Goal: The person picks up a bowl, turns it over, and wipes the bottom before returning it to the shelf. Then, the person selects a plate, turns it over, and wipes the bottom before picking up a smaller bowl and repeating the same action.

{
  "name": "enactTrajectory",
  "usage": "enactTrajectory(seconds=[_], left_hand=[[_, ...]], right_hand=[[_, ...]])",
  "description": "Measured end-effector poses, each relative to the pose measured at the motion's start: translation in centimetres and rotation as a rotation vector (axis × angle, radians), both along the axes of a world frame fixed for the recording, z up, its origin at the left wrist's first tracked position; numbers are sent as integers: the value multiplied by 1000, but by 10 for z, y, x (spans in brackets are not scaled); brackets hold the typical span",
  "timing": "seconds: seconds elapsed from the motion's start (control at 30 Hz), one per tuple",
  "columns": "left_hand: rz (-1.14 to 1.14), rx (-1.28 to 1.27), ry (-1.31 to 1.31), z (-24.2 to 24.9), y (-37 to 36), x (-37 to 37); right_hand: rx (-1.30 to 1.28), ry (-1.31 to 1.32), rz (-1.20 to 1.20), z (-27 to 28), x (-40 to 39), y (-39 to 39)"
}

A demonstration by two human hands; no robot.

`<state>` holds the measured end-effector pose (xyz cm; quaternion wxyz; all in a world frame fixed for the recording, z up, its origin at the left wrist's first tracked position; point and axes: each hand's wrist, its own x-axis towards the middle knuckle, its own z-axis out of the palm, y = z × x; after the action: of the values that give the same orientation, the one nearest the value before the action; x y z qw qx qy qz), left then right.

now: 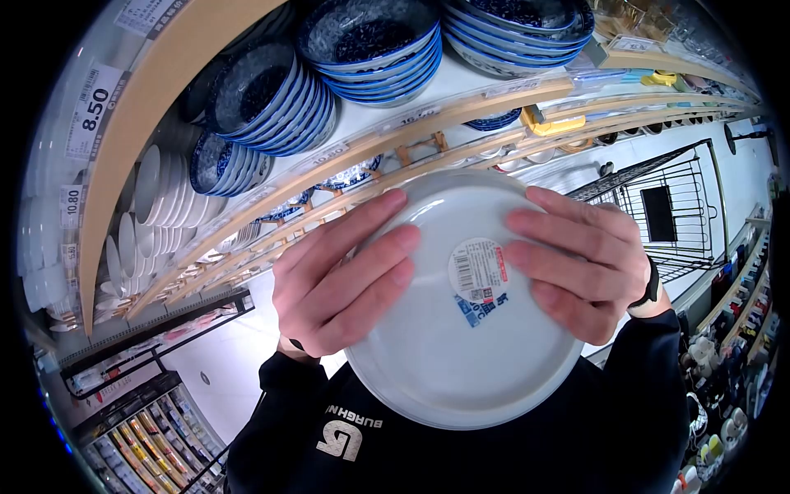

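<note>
A round white dish (pixel 461 354) is held up in front of my dark top, its underside facing the camera. On its base are a round barcode sticker (pixel 480 267) and blue printed marks (pixel 472 310). My left hand (pixel 350 276) grips one side of the rim, its fingers lying over the underside. The opposite side is held by my right hand (pixel 584 267), fingers spread over the base near the sticker. Both thumbs are hidden behind the dish.
Stacks of blue patterned bowls (pixel 369 49) stand on a wooden-edged shelf (pixel 362 148) above. White plates (pixel 164 189) stand at the left. A wire shopping cart (pixel 666 206) is at the right. Another rack (pixel 148 428) is at the lower left.
</note>
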<state>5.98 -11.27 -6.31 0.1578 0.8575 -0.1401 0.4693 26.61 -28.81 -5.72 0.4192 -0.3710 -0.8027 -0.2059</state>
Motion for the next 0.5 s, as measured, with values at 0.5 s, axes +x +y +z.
enactTrajectory(seconds=[0.5], left_hand=[[-12,45,-86,0,3,15]], right_hand=[[162,-35,11,-5,10,12]])
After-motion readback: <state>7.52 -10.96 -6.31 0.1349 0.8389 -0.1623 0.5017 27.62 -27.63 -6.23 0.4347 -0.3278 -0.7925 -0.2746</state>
